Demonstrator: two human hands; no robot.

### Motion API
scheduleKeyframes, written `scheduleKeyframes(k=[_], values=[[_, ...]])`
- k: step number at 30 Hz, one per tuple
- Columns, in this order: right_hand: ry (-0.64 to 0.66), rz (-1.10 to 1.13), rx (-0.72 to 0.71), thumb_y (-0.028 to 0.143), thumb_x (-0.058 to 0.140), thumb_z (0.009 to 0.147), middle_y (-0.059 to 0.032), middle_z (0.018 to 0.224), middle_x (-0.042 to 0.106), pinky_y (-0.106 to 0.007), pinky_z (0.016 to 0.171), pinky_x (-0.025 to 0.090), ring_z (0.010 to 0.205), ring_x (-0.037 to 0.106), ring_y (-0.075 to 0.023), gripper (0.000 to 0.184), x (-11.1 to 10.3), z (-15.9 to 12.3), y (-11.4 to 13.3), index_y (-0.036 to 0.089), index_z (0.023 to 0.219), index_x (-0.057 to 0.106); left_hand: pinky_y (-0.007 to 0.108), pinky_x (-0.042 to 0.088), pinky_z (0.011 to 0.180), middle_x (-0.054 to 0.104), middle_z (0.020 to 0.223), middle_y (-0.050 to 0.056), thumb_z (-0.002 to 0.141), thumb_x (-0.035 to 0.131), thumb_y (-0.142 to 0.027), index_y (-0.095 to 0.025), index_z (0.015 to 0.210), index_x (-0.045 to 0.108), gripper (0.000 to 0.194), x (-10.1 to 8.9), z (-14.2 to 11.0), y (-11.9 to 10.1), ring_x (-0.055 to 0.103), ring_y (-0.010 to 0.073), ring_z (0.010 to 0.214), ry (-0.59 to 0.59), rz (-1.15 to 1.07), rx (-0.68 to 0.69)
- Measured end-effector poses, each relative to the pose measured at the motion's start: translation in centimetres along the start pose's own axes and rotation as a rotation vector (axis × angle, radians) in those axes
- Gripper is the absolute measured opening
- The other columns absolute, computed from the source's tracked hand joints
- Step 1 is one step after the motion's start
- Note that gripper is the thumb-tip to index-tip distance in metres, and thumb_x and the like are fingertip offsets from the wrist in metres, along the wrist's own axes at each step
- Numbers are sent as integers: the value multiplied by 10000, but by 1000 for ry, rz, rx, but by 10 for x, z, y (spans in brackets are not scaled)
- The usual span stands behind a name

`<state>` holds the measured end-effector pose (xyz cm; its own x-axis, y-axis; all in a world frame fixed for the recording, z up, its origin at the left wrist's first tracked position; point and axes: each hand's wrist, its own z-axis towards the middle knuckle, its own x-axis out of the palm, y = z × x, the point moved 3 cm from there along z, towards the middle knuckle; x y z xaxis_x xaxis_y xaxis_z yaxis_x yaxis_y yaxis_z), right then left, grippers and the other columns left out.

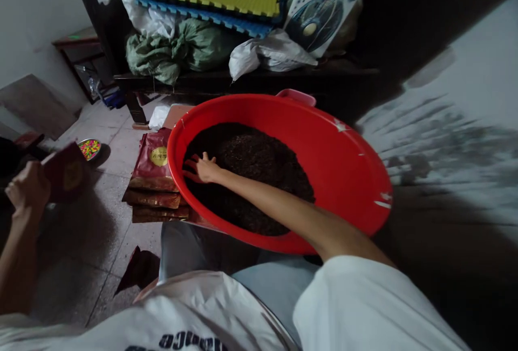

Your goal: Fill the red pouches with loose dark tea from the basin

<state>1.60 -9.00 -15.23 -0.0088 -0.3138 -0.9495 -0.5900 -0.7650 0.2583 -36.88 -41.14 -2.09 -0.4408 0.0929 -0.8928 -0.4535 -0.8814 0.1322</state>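
Note:
A large red plastic basin [279, 104] with a pink handle sits on my lap, nearly filled with dark crumbly material [251, 149]. My right hand [203, 167] rests on that material, fingers spread and holding nothing. Out to the left, my left hand [27, 192] grips a dark red packet [67, 173] with a gold emblem. A stack of similar red packets [154, 178] lies on the floor against the basin's left side, the top one bearing a round gold label.
A small dish of multicoloured bits [89, 149] stands on the tiled floor [109, 130] at left. Ahead, a dark wooden bench [174, 78] carries green sacks [174, 52], white plastic bags [275, 54], yellow and blue foam mats [210, 0] and a printed carton [313, 16].

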Motion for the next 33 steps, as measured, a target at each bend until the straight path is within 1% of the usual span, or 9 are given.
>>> scheduleKeyframes(k=[3, 6, 9, 13, 17, 22, 25, 29, 33], values=[[49, -73, -42, 760, 484, 1045, -181, 1721, 467, -778, 1131, 488, 1505, 408, -551, 767, 3, -9, 4, 302, 1656, 557, 280, 475, 786, 698, 997, 17, 1089, 313, -499, -302, 1277, 596, 393, 93, -33, 29, 692, 236, 868, 269, 93, -46], [138, -98, -69, 699, 554, 1029, -159, 1693, 512, -754, 1102, 525, 1482, 454, -550, 714, 1, -20, 5, 339, 1645, 581, 365, 527, 814, 715, 1003, 64, 1080, 323, -510, -277, 1288, 614, 427, 175, -83, 51, 752, 344, 1043, 571, 24, -65], [184, -116, -89, 642, 601, 1009, -152, 1689, 520, -734, 1063, 553, 1461, 489, -555, 708, -3, -28, 7, 353, 1656, 579, 423, 565, 832, 772, 1111, 139, 1047, 356, -516, -248, 1289, 704, 502, 232, -141, 61, 790, 394, 1109, 720, -31, -82], [260, -147, -115, 628, 672, 971, -153, 1678, 546, -653, 1071, 564, 1455, 540, -538, 745, -6, -34, 8, 353, 1658, 586, 509, 598, 893, 787, 1210, 252, 977, 426, -473, -213, 1291, 776, 538, 283, -210, 58, 787, 456, 1201, 832, -86, -96], [312, -157, -198, 570, 754, 949, -165, 1563, 670, -520, 1190, 508, 1371, 682, -418, 697, -13, -39, 10, 282, 1580, 680, 540, 607, 939, 793, 1225, 268, 895, 510, -470, -223, 1178, 831, 494, 320, -257, 48, 785, 466, 1216, 928, -142, -81], [425, -160, -220, 532, 807, 933, -189, 1492, 728, -468, 1158, 531, 1361, 709, -403, 704, -19, -48, 12, 188, 1541, 714, 559, 615, 938, 809, 1145, 265, 814, 562, -468, -213, 975, 824, 399, 348, -284, 37, 795, 473, 1192, 1036, -176, -82], [447, -190, -228, 548, 798, 937, -180, 1506, 721, -453, 1158, 530, 1367, 709, -390, 724, -20, -56, 9, 194, 1560, 695, 579, 620, 948, 814, 1066, 216, 766, 563, -458, -228, 833, 754, 306, 354, -286, 36, 789, 481, 1209, 1065, -156, -96], [439, -166, -214, 531, 811, 923, -188, 1500, 721, -450, 1156, 537, 1357, 717, -389, 720, -18, -66, 2, 182, 1544, 706, 479, 657, 928, 784, 898, 133, 705, 567, -416, -254, 683, 624, 173, 354, -281, 35, 822, 410, 1142, 1103, -176, -75], [455, -122, -189, 467, 832, 903, -178, 1519, 711, -429, 1151, 549, 1371, 712, -378, 705, -17, -79, -9, 188, 1540, 711, 495, 661, 966, 785, 1000, 186, 768, 551, -423, -218, 887, 699, 279, 343, -265, 27, 796, 432, 1198, 1012, -211, -56]])
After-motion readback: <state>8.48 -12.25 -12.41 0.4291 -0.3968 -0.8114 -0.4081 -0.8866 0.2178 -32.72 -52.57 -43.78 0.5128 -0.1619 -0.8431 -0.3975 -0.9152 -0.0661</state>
